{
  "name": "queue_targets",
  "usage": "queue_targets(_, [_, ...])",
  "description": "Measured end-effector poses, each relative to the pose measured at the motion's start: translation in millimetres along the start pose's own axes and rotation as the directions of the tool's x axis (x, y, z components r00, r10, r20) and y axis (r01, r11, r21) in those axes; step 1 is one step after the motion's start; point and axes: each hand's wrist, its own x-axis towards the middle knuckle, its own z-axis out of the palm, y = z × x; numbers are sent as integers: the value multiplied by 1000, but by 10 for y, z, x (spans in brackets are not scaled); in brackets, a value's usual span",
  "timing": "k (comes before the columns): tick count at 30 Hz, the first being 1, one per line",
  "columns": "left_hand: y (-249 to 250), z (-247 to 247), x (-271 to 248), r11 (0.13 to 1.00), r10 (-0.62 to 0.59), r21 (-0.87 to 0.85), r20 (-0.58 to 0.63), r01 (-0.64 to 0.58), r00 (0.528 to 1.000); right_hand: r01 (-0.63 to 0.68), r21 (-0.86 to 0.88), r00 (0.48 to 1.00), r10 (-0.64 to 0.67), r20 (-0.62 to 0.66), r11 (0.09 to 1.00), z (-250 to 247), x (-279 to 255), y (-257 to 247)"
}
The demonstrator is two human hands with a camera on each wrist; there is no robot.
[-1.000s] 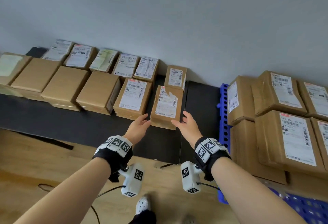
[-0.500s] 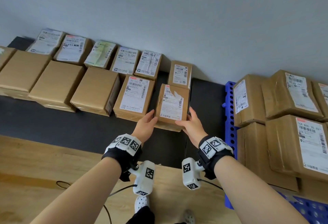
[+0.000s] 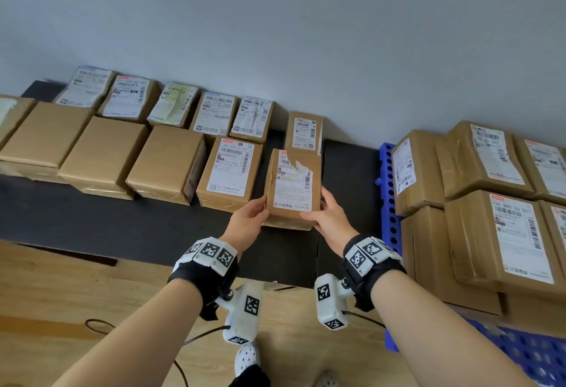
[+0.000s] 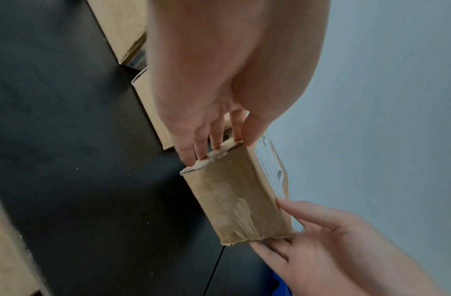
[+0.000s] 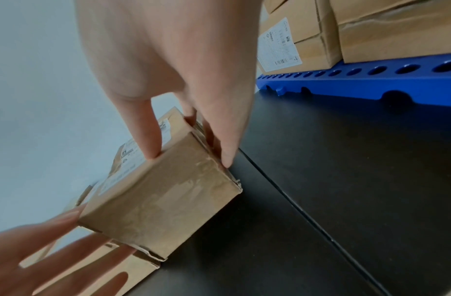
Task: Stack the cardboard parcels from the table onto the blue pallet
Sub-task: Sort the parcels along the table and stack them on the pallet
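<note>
A small cardboard parcel (image 3: pixel 292 187) with a torn white label is held at the right end of the black table (image 3: pixel 122 227). My left hand (image 3: pixel 249 218) grips its left side, thumb on top. My right hand (image 3: pixel 329 218) grips the right side the same way. In the left wrist view my left hand's fingers (image 4: pixel 201 148) press the parcel's (image 4: pixel 239 200) side. In the right wrist view my right hand's fingers (image 5: pixel 227 148) clamp the parcel (image 5: pixel 161 200), which looks slightly off the table. The blue pallet (image 3: pixel 387 190) lies to the right.
Several parcels (image 3: pixel 171 166) stand in two rows along the table to the left; one small box (image 3: pixel 303 132) sits just behind the held one. Stacked parcels (image 3: pixel 505 233) fill the pallet (image 5: pixel 371 84). A cable (image 3: pixel 98 325) lies on the wooden floor.
Both hands have come in from either side and taken hold of the labelled parcel. Its near end has come slightly toward me.
</note>
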Motion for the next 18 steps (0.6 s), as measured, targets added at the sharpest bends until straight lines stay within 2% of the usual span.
queue_targets(9, [483,96,-424,987,158,30,-9,-158,987,146,8,989,-145,-8,989,-156,-454,-453])
queue_targets(13, [788,265,-610,963,267,36,2,-267,964,240,37,969,-237,-65,970,-343,-694,-741])
queue_targets(18, [1203,618,-776,931,363,17,82,-365,928,317,24,938,-310,-157,948,-775,-1028,-1104])
